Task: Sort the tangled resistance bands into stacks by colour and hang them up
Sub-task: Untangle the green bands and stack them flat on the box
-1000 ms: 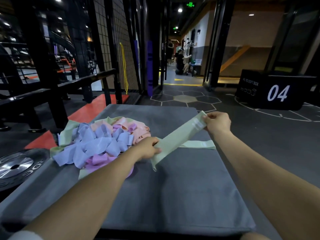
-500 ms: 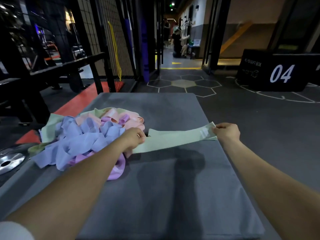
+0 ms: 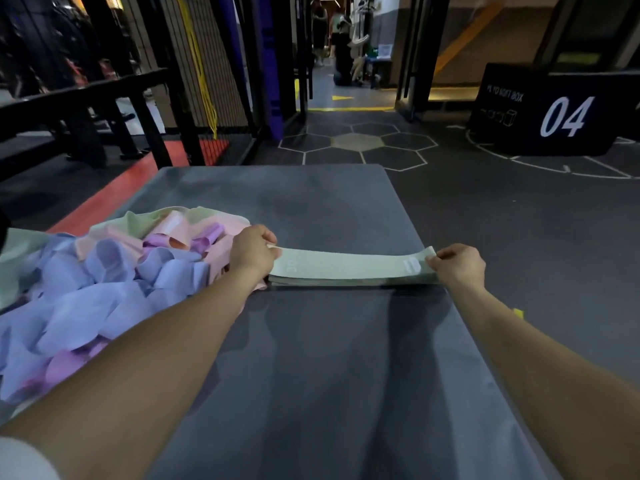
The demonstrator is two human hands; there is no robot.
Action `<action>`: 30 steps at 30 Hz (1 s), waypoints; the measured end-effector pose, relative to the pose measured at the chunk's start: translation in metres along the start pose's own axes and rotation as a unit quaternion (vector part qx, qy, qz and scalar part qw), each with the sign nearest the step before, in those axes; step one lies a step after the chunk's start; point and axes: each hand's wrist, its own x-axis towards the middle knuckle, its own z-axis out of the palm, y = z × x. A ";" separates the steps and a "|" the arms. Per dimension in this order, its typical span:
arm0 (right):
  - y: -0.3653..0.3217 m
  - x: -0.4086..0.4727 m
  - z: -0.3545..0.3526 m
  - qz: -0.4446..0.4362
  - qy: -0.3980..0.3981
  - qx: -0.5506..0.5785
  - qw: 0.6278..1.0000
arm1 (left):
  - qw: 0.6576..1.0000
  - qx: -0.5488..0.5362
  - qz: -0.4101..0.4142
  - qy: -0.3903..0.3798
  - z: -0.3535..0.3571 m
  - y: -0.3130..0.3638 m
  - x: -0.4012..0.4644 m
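Laying down: a green band (image 3: 349,266) goes flat onto a low green stack (image 3: 346,281) on the grey mat (image 3: 329,375).
Left hand (image 3: 252,252): pinches the band's near-pile end, fingers curled over its edge.
Right hand (image 3: 459,263): pinches the opposite end, by the white label.
Done: judging by the layered edges between the hands, several green bands are sorted.
Left: the tangled pile (image 3: 104,271), touching the left hand's outer side, holds blue, purple, pink and more green.
Hanging: not begun; beyond the hands no hook is clear, only a yellow band (image 3: 201,74) on the cage.
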 end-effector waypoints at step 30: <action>-0.043 -0.032 0.092 -0.358 -0.291 -0.317 0.829 | 0.966 0.136 0.052 -0.215 0.009 -0.036 0.008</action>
